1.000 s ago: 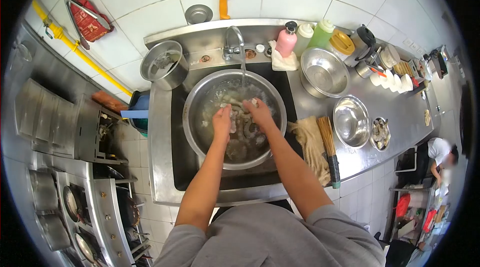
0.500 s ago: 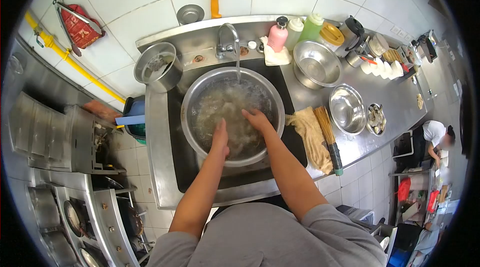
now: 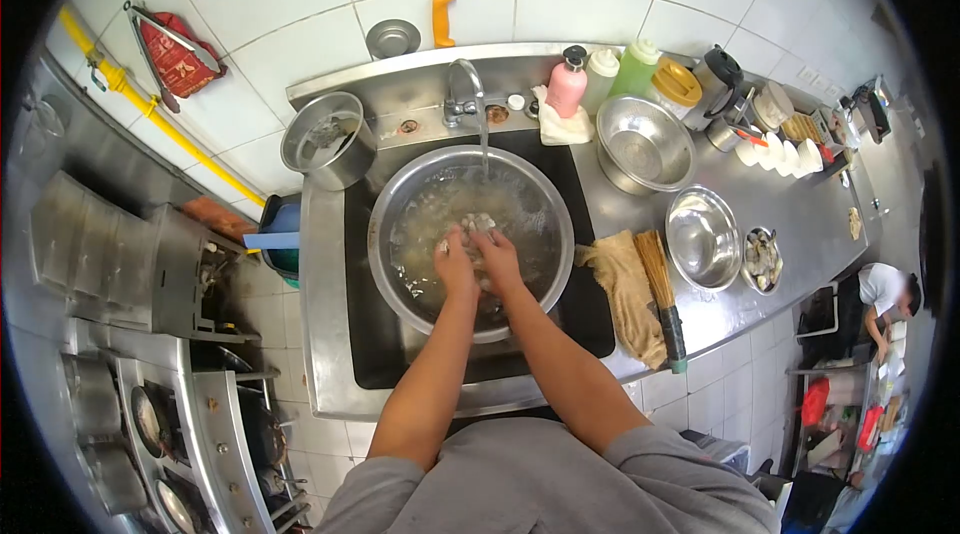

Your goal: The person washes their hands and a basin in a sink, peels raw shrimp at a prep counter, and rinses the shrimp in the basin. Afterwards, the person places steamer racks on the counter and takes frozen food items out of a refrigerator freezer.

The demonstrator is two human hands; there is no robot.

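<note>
A wide metal basin [image 3: 378,264] full of cloudy, bubbling water stands in the dark sink [image 3: 362,339]. Water runs into it from the curved faucet [image 3: 468,69]. My left hand [image 3: 455,262] and my right hand [image 3: 497,260] are close together in the basin, fingers curled around a clump of pale grey pieces [image 3: 480,222]. The pieces look wet and lumpy; their kind is hard to make out. Part of the fingers is hidden by the clump and the murky water.
Right of the sink lie a tan cloth [image 3: 625,294] and a bundled-stick brush [image 3: 657,279]. Beyond are a deep bowl [image 3: 645,149], a shallow bowl [image 3: 703,239] and a small bowl of greyish pieces [image 3: 763,259]. A metal pot [image 3: 328,139] stands left. Another person [image 3: 885,294] works far right.
My hands were apart in churning water; now they have come together around a clump of pale pieces at the surface. The water looks calmer. The whole view has shifted slightly.
</note>
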